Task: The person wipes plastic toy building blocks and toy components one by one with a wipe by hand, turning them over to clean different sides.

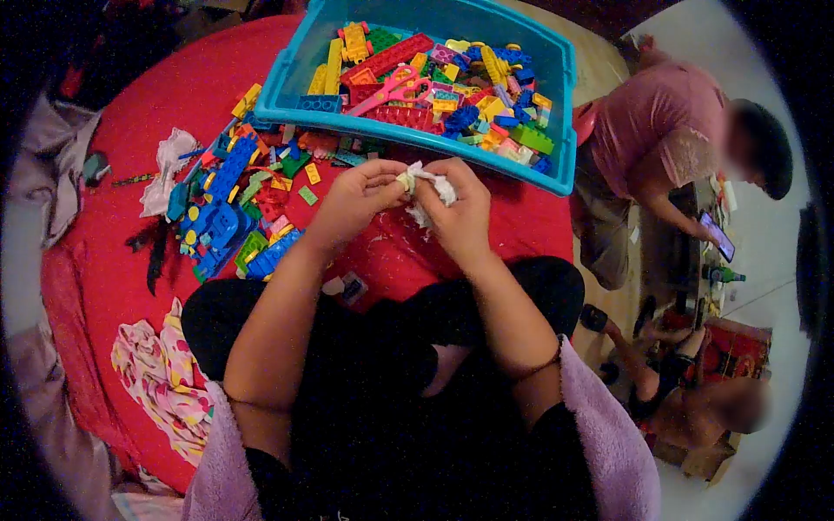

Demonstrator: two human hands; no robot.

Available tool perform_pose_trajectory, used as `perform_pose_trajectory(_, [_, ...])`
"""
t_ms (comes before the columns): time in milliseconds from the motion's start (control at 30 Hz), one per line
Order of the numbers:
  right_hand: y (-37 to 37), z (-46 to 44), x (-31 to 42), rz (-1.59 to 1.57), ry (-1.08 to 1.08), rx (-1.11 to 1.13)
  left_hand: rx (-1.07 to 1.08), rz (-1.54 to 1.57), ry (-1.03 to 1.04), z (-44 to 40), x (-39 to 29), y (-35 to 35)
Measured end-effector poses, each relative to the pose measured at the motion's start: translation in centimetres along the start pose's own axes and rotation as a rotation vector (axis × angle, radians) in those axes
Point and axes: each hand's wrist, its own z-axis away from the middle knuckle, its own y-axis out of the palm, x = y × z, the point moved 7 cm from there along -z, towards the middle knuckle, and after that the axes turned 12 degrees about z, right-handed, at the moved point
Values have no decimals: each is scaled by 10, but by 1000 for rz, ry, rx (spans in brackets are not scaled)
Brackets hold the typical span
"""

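Observation:
My left hand (354, 201) and my right hand (460, 214) meet over the red sheet, just in front of the blue bin's near edge. My right fingers are closed on a crumpled white tissue (444, 190), part of which hangs below them. Between my left fingertips is a small pale yellow piece (404, 181), touching the tissue; its exact kind is too small to make out. Left of my hands lies a heap of loose toy bricks (228, 165) in many colours.
The turquoise plastic bin (417, 132) holds many bricks and pink scissors (398, 89). A patterned cloth (161, 373) lies at left on the red sheet (113, 260). To the right, one person bends over holding a phone (718, 238); another sits lower down. A green bottle (725, 274) is near them.

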Motion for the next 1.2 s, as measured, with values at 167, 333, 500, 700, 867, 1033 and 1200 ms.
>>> perform_pose_trajectory(167, [8,4,9,112,-127,60,-13,11,69,2,1,-3])
perform_pose_trajectory(333, [26,13,7,178,-228,199,-73,37,73,-1,-3,-6])
perform_pose_trajectory(500, [10,8,15,158,-167,34,-61,74,88,0,-4,-6])
perform_pose_trajectory(700, [9,10,19,162,-271,24,-25,15,83,-2,2,-4])
perform_pose_trajectory(867, [18,11,18,233,-262,127,-83,110,60,-3,0,-8])
perform_pose_trajectory(1033, [15,6,19,156,-201,122,-38,-82,39,-1,3,-9])
perform_pose_trajectory(1200, [15,2,6,190,-178,283,48,-266,-47,1,6,-12])
